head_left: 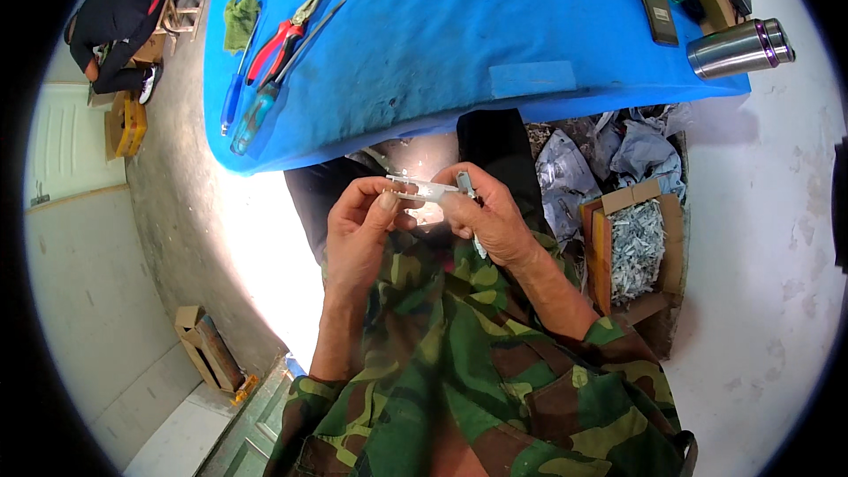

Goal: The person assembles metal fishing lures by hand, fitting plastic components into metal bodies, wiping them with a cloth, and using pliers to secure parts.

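Note:
A small translucent white plastic piece with two thin prongs is held in front of me, over my lap. My left hand pinches its prong end between thumb and fingers. Closed on its other end is my right hand. A narrow pale grey strip-like part also sticks out from the right hand, above and below the fingers. Its exact kind is hard to make out, since the fingers cover its middle.
On the blue-covered table lie pliers, two screwdrivers, a green cloth, a phone and a steel flask. At right, an open carton holds many small pale pieces beside crumpled grey bags. Another person bends over, far left.

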A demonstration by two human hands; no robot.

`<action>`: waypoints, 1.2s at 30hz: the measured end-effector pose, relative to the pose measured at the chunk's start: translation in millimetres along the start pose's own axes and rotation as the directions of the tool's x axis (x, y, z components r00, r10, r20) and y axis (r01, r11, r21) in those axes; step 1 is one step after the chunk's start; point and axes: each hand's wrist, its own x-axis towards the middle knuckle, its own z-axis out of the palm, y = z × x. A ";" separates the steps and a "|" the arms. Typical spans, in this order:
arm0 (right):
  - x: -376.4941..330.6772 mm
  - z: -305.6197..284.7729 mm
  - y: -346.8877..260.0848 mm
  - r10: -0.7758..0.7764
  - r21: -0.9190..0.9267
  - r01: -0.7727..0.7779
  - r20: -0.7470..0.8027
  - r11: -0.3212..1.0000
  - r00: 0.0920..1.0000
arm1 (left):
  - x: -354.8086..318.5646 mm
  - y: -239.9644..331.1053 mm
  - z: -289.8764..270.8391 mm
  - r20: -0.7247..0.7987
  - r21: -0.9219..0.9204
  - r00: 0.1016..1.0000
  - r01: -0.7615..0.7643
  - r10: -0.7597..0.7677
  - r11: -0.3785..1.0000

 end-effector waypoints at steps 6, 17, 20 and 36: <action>0.5 -11.7 3.8 -0.016 0.000 0.016 -0.059 1.000 0.998 | 2.4 -5.3 2.2 0.006 0.164 0.995 -0.095 0.095 0.982; -5.4 -9.9 -12.6 -0.228 -0.207 0.209 -0.073 0.956 0.971 | 5.0 -13.8 7.5 0.004 0.216 0.997 -0.072 0.073 0.974; -6.7 -5.4 -13.7 -0.224 -0.200 0.198 -0.112 0.959 0.968 | 0.8 -16.1 6.3 0.023 0.245 0.999 -0.034 0.029 0.969; -113.1 -280.7 37.9 -0.135 0.039 0.455 -0.929 0.890 0.344 | 15.1 -34.5 -6.0 0.007 0.344 0.997 0.068 -0.074 0.936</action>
